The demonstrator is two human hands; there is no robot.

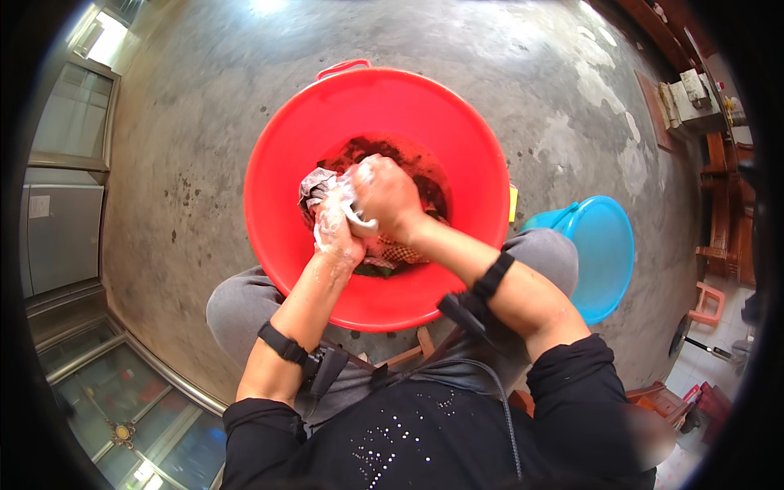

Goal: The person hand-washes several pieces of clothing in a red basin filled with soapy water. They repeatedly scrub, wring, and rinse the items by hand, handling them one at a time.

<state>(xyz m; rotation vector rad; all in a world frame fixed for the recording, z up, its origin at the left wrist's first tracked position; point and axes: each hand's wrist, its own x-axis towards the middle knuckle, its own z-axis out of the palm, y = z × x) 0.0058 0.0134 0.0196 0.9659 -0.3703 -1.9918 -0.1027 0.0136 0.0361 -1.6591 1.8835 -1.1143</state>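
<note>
A large red plastic tub [478, 184] stands between my knees, with wet dark clothes [373, 147] and a brown checked cloth [404, 251] in soapy water at its bottom. Above them my left hand [337, 226], coated in white lather, grips a soapy greyish-pink garment [315, 184]. A pale fold of it hangs between my wrists. My right hand [387, 191] is a blurred fist pressed onto the lathered cloth beside the left; its fingers are mostly hidden from above. Both hands are inside the tub's rim outline.
A translucent blue bucket [603, 263] stands by my right knee. Something yellow [513, 203] shows behind the tub's right rim. Farther right are a pink plastic stool [707, 306] and a frying pan [678, 337]. A metal-framed glass door [147, 422] borders the concrete floor [184, 122] at left.
</note>
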